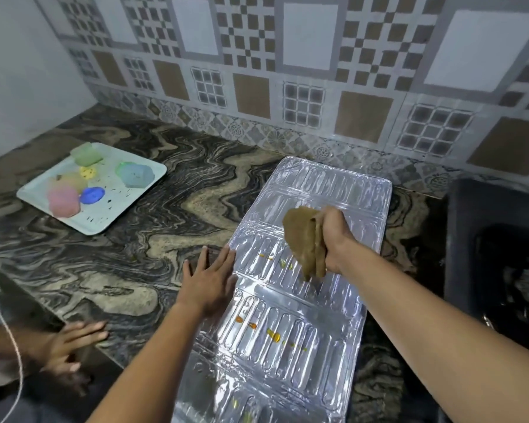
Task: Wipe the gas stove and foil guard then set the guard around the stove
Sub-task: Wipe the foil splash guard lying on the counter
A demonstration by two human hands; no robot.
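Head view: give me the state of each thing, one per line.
Foil guard: flat on counter, orange and yellow spots remain.
Cloth: bunched in right hand, above the foil.
Left hand: open, pressing foil's left edge.
Tray: on counter, holding coloured items.

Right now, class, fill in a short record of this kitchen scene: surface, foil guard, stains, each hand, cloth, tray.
surface: marbled stone counter against a tiled wall
foil guard: lying flat on the counter, unfolded
stains: orange and yellow spots on the near panels
left hand: flat, open, at the guard's left edge
right hand: gripping the cloth above the guard
cloth: brown, bunched, hanging down
tray: pale, far left, with coloured containers
stove: not in view
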